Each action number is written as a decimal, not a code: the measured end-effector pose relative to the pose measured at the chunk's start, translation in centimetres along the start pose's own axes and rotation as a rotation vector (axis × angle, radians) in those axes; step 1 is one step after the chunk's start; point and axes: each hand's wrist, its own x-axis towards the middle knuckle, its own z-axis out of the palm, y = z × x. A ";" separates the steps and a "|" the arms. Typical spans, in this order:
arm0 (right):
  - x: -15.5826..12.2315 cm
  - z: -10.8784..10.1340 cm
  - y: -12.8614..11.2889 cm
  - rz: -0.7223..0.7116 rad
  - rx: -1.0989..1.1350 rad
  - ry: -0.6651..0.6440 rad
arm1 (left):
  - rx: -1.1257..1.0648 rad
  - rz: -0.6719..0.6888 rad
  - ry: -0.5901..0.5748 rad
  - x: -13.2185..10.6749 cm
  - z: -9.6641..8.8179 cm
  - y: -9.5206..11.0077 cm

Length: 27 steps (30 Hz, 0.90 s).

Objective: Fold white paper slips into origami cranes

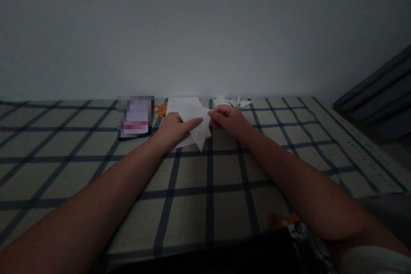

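Observation:
Both my arms reach forward over a checked cloth (192, 171). My left hand (175, 130) and my right hand (227, 120) pinch a partly folded white paper (197, 126) between them, its lower corner pointing down toward the cloth. The left fingers close on the paper's left side. On its upper right edge the right fingers are closed. Beneath and behind it lie more white sheets (183, 103).
A phone with a lit screen (136, 116) lies left of the hands. A folded paper crane (237, 102) and an orange scrap (161, 109) sit near the wall. A dark crinkled packet (298, 231) lies near my body. A dark slanted object (382, 94) stands at right.

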 end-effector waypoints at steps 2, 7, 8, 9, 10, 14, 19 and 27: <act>0.0 0.0 0.1 -0.004 0.000 0.000 | 0.003 -0.005 -0.003 0.1 0.0 0.1; 0.0 0.0 0.3 -0.001 0.014 -0.011 | -0.021 -0.004 -0.016 0.1 0.0 0.5; 0.0 0.0 0.3 0.005 0.016 -0.015 | -0.029 -0.001 -0.018 0.0 0.0 0.5; 0.0 0.0 0.4 0.013 0.023 -0.021 | -0.034 0.002 -0.020 0.0 0.0 0.6; 0.0 0.0 0.4 0.022 0.036 -0.027 | -0.036 0.004 -0.021 -0.1 0.1 0.7; 0.0 0.1 0.5 0.044 0.106 -0.047 | -0.051 0.003 0.002 -0.3 0.1 0.8; 0.1 0.2 0.4 0.020 0.060 -0.023 | -0.082 -0.035 -0.020 -0.2 0.2 0.6; 0.2 0.2 0.6 0.052 0.120 -0.006 | -0.219 -0.083 -0.001 0.5 0.1 0.8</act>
